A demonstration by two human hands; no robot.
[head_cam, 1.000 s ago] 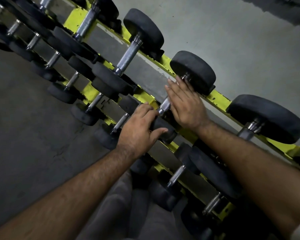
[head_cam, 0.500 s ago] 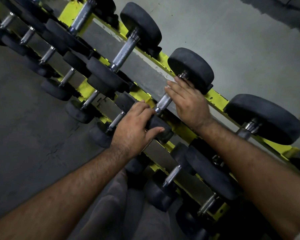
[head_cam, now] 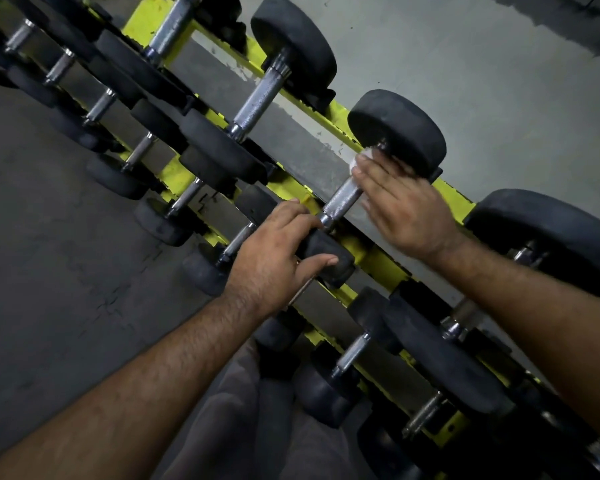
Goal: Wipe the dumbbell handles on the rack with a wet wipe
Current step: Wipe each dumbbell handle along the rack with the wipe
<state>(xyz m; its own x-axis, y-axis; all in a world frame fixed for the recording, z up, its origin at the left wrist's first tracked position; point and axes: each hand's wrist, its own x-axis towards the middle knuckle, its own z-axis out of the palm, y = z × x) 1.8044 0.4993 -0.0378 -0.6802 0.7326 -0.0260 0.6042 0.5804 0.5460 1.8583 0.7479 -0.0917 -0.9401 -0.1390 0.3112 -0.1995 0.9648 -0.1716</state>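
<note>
Grey concrete floor on the near side, a pale grey wall behind, and a yellow-framed rack running on a slant through the view, grey steel rails between its tiers. The light is dim. Four big black-headed dumbbells sit along the top tier in view, with rows of smaller ones on the tiers below; the far ones crowd together and an exact count down there cannot be made.

Now the hands. The left hand comes in on a bare forearm, palm down, fingers curled over the near black head of the third dumbbell and thumb stretched along its side, so that grip is clamped on the head. The right hand lies across the far end of the same dumbbell's knurled chrome handle, fingers fairly straight and pressed flat, right up against the far head. A scrap of white wet wipe peeks out past the fingertips, pinned to the handle under them. Grey trousers show at the bottom.
</note>
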